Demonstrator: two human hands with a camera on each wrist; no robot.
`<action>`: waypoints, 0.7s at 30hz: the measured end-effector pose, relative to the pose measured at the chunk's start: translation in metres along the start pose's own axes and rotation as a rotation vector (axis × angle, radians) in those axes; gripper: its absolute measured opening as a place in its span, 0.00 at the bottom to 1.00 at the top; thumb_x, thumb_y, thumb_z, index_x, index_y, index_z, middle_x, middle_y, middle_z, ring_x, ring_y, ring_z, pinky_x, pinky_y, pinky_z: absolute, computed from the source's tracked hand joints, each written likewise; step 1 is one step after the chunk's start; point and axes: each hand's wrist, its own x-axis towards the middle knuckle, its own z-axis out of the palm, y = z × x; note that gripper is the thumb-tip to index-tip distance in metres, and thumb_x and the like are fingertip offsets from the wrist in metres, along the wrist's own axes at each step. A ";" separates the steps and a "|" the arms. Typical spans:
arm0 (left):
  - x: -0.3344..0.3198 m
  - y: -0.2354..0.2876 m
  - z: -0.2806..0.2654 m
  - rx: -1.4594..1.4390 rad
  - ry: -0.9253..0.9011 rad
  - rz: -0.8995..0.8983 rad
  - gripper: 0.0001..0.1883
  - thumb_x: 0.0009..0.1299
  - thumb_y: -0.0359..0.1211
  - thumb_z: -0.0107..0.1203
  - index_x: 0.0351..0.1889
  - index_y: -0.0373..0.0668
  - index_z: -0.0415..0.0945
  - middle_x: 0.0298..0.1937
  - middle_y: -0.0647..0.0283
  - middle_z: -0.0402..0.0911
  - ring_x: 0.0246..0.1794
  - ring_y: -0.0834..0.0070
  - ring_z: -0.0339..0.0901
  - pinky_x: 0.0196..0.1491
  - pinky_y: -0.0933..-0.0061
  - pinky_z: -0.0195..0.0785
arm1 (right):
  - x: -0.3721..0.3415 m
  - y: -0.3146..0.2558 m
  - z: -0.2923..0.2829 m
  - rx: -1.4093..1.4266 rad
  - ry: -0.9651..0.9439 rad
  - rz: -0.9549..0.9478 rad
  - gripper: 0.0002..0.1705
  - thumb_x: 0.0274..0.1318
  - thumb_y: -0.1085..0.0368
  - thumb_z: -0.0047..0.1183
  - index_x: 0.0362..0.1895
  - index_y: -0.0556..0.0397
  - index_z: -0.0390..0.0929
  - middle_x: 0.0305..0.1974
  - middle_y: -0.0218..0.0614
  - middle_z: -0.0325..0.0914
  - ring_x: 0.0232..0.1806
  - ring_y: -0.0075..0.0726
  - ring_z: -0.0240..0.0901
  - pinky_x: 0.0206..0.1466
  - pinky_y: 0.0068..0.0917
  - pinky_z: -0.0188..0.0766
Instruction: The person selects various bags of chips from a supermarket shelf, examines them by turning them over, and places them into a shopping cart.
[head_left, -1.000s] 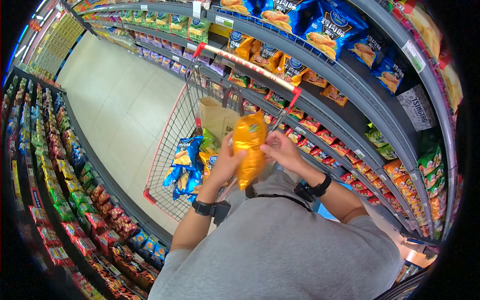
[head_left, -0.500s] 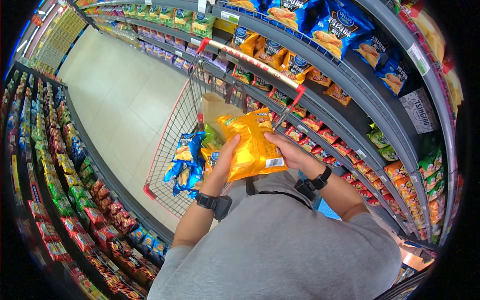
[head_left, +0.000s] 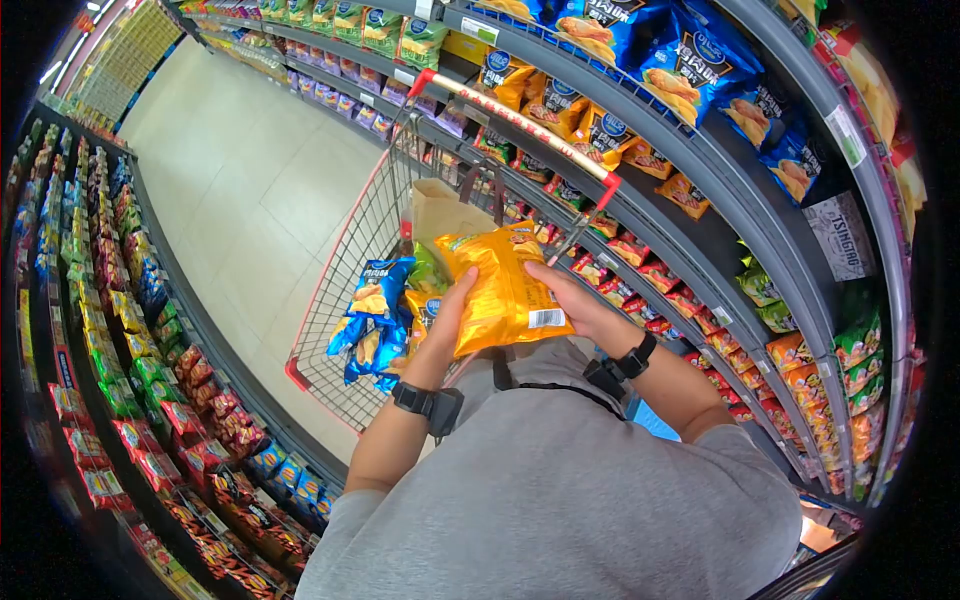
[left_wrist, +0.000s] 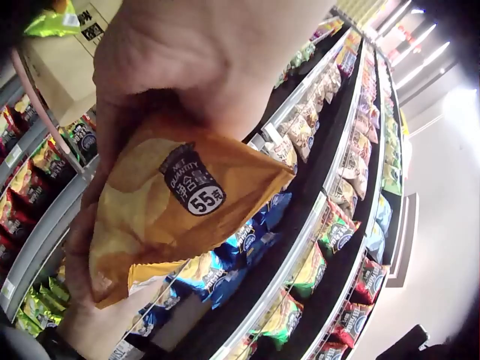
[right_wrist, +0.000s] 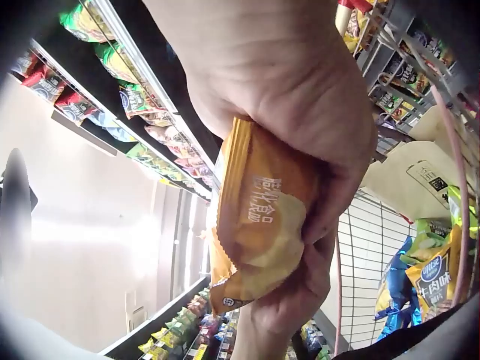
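Observation:
An orange-yellow snack bag [head_left: 505, 295] is held in front of the body, its back with the barcode facing up in the head view. My left hand [head_left: 452, 312] grips its left side, thumb on top. On the other side my right hand [head_left: 585, 303] grips it, thumb on the upper face. In the left wrist view the bag's printed front [left_wrist: 176, 199] shows "55" under the left hand [left_wrist: 180, 67]. The right wrist view has the right hand [right_wrist: 292, 90] curled round the bag [right_wrist: 262, 210].
A wire shopping cart [head_left: 325, 330] stands beyond the hands, holding blue bags [head_left: 375, 300], a green bag [head_left: 427, 270] and a brown paper bag [head_left: 440, 212]. Its red-and-white handle [head_left: 520, 125] lies near the right shelves [head_left: 640, 205]. More snack shelves line the left; a tiled floor [head_left: 250, 180] runs between.
The bag was first seen narrow and edge-on, then turned to show its broad back; the right hand moved from pinching near its edge to gripping its side. Lately little moved but the view.

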 end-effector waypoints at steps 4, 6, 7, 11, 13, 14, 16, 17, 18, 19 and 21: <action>0.000 -0.003 -0.008 -0.027 0.026 0.018 0.26 0.74 0.46 0.48 0.62 0.38 0.65 0.57 0.57 0.75 0.54 0.67 0.76 0.56 0.68 0.71 | 0.006 0.002 0.001 -0.014 -0.020 0.022 0.29 0.66 0.53 0.46 0.64 0.56 0.61 0.56 0.40 0.73 0.52 0.34 0.76 0.53 0.30 0.75; 0.001 -0.007 -0.017 -0.035 0.013 0.037 0.27 0.73 0.44 0.49 0.64 0.37 0.62 0.58 0.55 0.74 0.55 0.67 0.75 0.56 0.68 0.71 | 0.009 0.004 0.002 -0.025 -0.006 0.036 0.29 0.66 0.54 0.47 0.64 0.56 0.61 0.55 0.39 0.73 0.53 0.33 0.75 0.53 0.30 0.75; 0.001 -0.009 -0.022 -0.039 0.008 0.049 0.28 0.73 0.44 0.50 0.65 0.36 0.60 0.58 0.54 0.73 0.56 0.67 0.75 0.56 0.68 0.70 | 0.013 0.007 -0.002 -0.080 0.009 -0.008 0.29 0.65 0.56 0.49 0.64 0.57 0.60 0.56 0.39 0.73 0.53 0.33 0.75 0.54 0.30 0.74; 0.000 -0.020 -0.038 0.399 0.180 0.203 0.32 0.73 0.42 0.51 0.68 0.35 0.52 0.61 0.50 0.70 0.58 0.68 0.71 0.58 0.70 0.67 | 0.029 0.012 -0.012 -0.299 0.101 -0.191 0.33 0.60 0.62 0.55 0.65 0.59 0.56 0.57 0.39 0.70 0.56 0.34 0.71 0.56 0.30 0.72; -0.005 -0.021 -0.041 0.624 0.158 0.289 0.34 0.73 0.42 0.50 0.69 0.34 0.49 0.62 0.48 0.68 0.60 0.68 0.69 0.60 0.69 0.65 | 0.035 0.016 -0.014 -0.427 0.125 -0.279 0.36 0.59 0.64 0.57 0.66 0.59 0.55 0.58 0.40 0.68 0.57 0.34 0.69 0.58 0.30 0.69; -0.006 -0.021 -0.042 0.603 0.156 0.289 0.32 0.74 0.42 0.50 0.68 0.34 0.51 0.62 0.50 0.68 0.60 0.68 0.69 0.60 0.69 0.65 | 0.041 0.022 -0.019 -0.503 0.112 -0.320 0.37 0.58 0.65 0.57 0.66 0.60 0.54 0.58 0.41 0.68 0.58 0.35 0.68 0.59 0.31 0.68; -0.006 -0.022 -0.046 0.562 0.149 0.289 0.30 0.74 0.43 0.48 0.67 0.35 0.54 0.62 0.52 0.69 0.61 0.69 0.69 0.61 0.68 0.64 | 0.041 0.029 -0.008 -0.591 0.059 -0.408 0.38 0.58 0.64 0.57 0.67 0.60 0.53 0.59 0.43 0.66 0.61 0.33 0.64 0.62 0.30 0.64; -0.006 -0.023 -0.049 0.541 0.145 0.288 0.29 0.75 0.44 0.47 0.66 0.36 0.56 0.62 0.53 0.69 0.61 0.69 0.68 0.61 0.67 0.64 | 0.038 0.030 -0.003 -0.586 0.024 -0.393 0.37 0.59 0.63 0.57 0.67 0.59 0.53 0.60 0.42 0.66 0.61 0.33 0.64 0.62 0.30 0.64; -0.002 -0.027 -0.057 0.483 0.151 0.328 0.29 0.75 0.44 0.47 0.66 0.36 0.56 0.61 0.54 0.70 0.60 0.69 0.70 0.60 0.66 0.65 | 0.030 0.026 0.009 -0.580 -0.010 -0.379 0.36 0.60 0.62 0.56 0.67 0.59 0.54 0.60 0.42 0.65 0.62 0.33 0.64 0.62 0.30 0.64; 0.002 -0.031 -0.066 0.425 0.157 0.367 0.29 0.75 0.45 0.47 0.66 0.37 0.57 0.60 0.56 0.70 0.59 0.69 0.71 0.59 0.65 0.66 | 0.027 0.024 0.016 -0.573 -0.042 -0.366 0.36 0.60 0.61 0.56 0.67 0.59 0.54 0.60 0.41 0.65 0.62 0.32 0.63 0.62 0.29 0.63; 0.003 -0.034 -0.081 0.274 0.097 0.379 0.28 0.76 0.46 0.45 0.65 0.38 0.57 0.60 0.57 0.71 0.58 0.69 0.72 0.59 0.64 0.67 | 0.034 0.025 0.002 -0.389 -0.092 -0.265 0.35 0.63 0.55 0.53 0.68 0.56 0.56 0.61 0.38 0.65 0.61 0.32 0.65 0.59 0.29 0.66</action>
